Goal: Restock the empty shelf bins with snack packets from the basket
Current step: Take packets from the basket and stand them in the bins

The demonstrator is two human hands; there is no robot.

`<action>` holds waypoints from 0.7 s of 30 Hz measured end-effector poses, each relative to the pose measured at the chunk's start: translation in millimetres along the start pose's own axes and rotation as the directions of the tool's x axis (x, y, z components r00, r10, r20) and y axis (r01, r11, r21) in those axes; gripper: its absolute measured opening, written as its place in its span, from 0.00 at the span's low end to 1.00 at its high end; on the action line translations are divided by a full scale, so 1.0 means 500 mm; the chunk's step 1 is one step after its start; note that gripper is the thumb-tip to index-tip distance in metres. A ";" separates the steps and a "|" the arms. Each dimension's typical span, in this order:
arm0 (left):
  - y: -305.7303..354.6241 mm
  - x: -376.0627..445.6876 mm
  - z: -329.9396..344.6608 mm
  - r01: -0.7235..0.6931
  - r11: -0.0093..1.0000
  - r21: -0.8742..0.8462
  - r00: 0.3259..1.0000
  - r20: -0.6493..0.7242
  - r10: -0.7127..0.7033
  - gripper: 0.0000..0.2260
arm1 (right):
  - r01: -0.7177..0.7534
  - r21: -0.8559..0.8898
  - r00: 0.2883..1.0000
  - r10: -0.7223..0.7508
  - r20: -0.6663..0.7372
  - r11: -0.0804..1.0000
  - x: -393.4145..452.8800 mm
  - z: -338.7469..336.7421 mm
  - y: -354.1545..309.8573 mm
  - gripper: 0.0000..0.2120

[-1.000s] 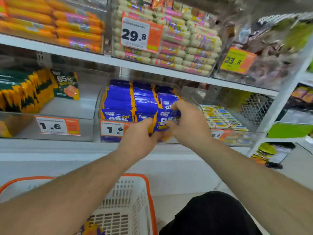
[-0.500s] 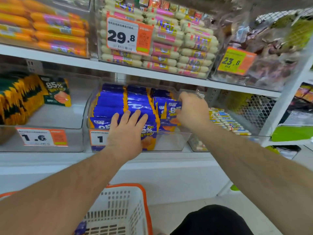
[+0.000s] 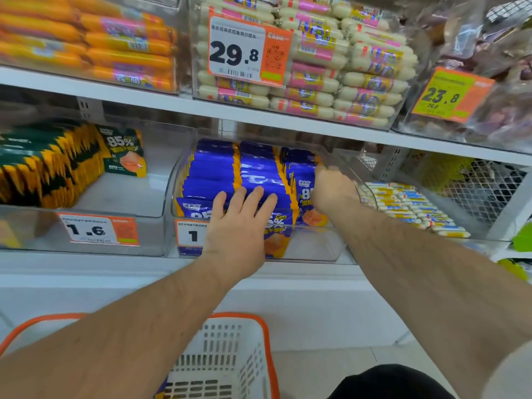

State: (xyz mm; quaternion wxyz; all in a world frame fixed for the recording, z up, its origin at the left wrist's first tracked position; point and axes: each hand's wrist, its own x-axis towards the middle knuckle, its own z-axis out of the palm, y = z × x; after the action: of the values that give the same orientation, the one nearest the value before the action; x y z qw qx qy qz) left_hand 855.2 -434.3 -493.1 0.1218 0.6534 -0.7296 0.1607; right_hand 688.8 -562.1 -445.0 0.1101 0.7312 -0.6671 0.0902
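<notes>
Glossy blue, orange-edged snack packets (image 3: pixel 213 180) fill the bin; left hand (image 3: pixel 240 226) presses flat, right hand (image 3: pixel 331 188) grips some.

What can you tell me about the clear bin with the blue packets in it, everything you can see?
The clear bin looks like transparent plastic with a curved, low front wall. It sits on the lower white shelf, between the bin of green packets and the one of small white sticks. Blue packets stand upright in three rows. An orange price tag is on its front. The left hand lies flat on the front packets; the right hand reaches into the right row.
</notes>
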 end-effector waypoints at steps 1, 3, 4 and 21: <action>0.000 0.000 0.000 -0.001 1.000 -0.001 1.000 0.005 0.001 0.38 | -0.009 0.010 1.000 0.009 0.000 1.000 0.001 0.000 -0.001 0.24; -0.002 0.001 -0.001 -0.004 1.000 -0.003 1.000 0.019 0.004 0.39 | -0.019 0.047 1.000 0.019 -0.018 0.999 -0.001 -0.004 -0.003 0.26; -0.002 0.002 -0.001 -0.007 1.000 -0.011 1.000 0.025 0.008 0.39 | -0.020 0.085 0.999 0.024 -0.040 0.996 -0.005 -0.008 -0.003 0.25; -0.206 -0.208 -0.022 0.121 0.973 -0.199 0.991 0.084 -0.106 0.25 | 0.443 0.642 0.869 -0.122 -0.480 0.626 -0.256 0.000 -0.328 0.06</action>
State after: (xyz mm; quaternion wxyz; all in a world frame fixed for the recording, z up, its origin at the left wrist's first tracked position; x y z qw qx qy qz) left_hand 969.0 -344.8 -515.7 0.1703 0.6836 -0.7076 0.0543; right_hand 840.1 -425.9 -487.3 -0.0492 0.7761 -0.4108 0.4758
